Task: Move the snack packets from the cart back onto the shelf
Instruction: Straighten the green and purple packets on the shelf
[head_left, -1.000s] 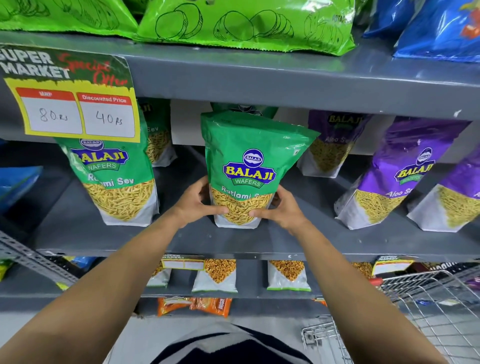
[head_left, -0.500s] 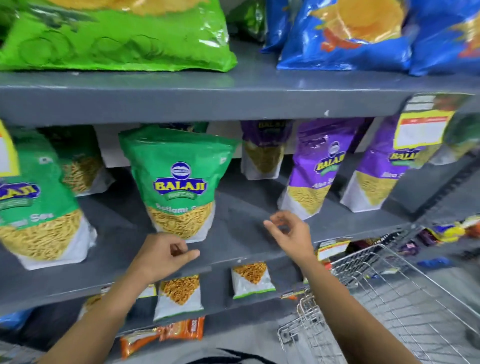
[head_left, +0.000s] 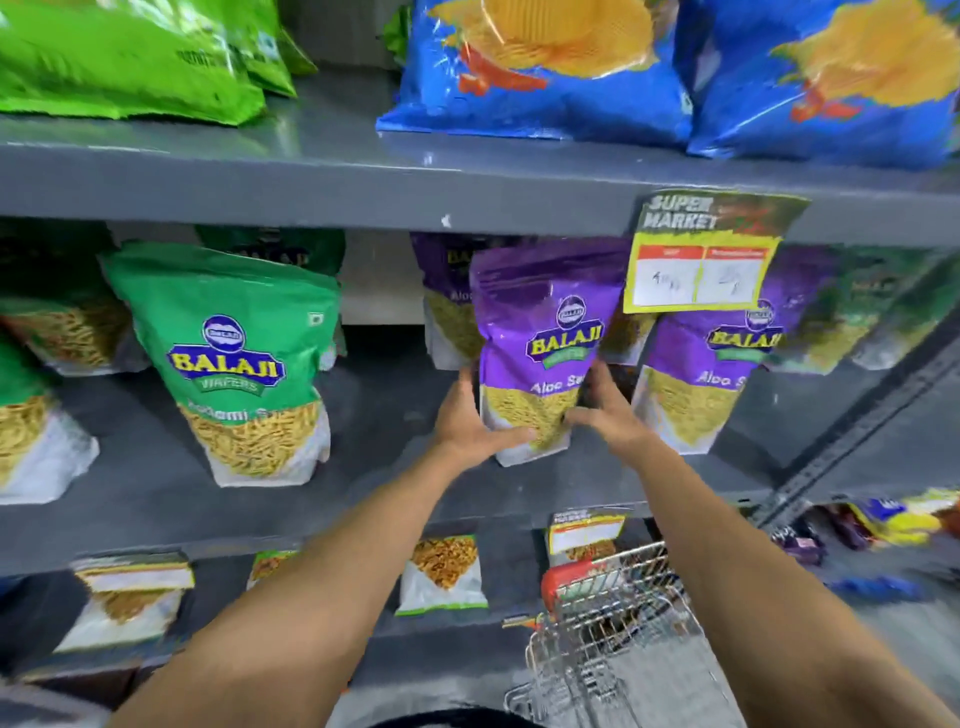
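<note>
A grey metal shelf (head_left: 156, 499) fills the view, its middle tier lined with upright snack packets: green ones to the left, including a large green packet (head_left: 234, 358), and purple ones to the right under a yellow price tag (head_left: 701, 265). Blue chip bags (head_left: 545, 73) lie on the tier above. Low at right stands a wire cart (head_left: 613, 618); the part in view shows no packets, though most of it is cut off, so how many remain cannot be told. Both arms reach to a purple packet (head_left: 540, 343) standing on the middle tier. The left hand (head_left: 467, 421) and right hand (head_left: 608, 410) are apart, pressed against its lower sides, apparently settling it into place.
</note>
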